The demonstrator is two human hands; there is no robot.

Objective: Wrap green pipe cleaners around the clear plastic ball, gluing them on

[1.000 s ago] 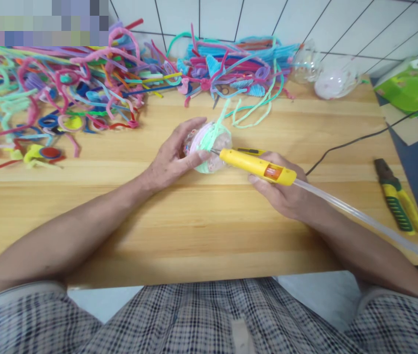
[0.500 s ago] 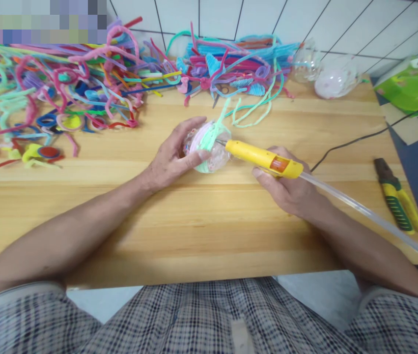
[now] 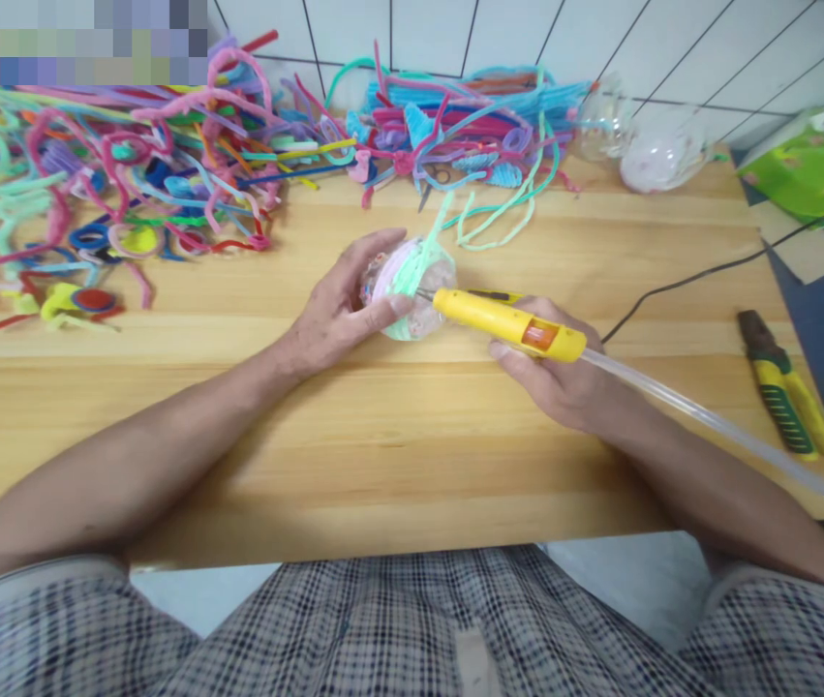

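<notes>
My left hand (image 3: 350, 300) is closed round a clear ball (image 3: 435, 302) near the middle of the table. Pale pink and mint-green pipe cleaners (image 3: 412, 267) wrap part of the ball, and one green end sticks up from its top. My right hand (image 3: 561, 373) grips a yellow hot glue gun (image 3: 503, 321) with a long clear glue stick (image 3: 717, 426) running out of its back. The gun's metal nozzle is at the green pipe cleaner on the ball; whether it touches is too small to tell. Behind the gun lies a dark and yellow tool (image 3: 495, 296), partly hidden.
Heaped pipe cleaners (image 3: 186, 145) in many colours cover the back left. Small scissors (image 3: 432, 184) lie by the heap. Two clear balls (image 3: 662, 160) stand at the back right. Pliers (image 3: 778, 387) rest near the right edge, and a black cord (image 3: 694, 276) crosses the table there.
My right hand has shifted the glue gun slightly left and down along the ball. More of the dark and yellow tool behind it now shows. My left hand stays put with the ball.
</notes>
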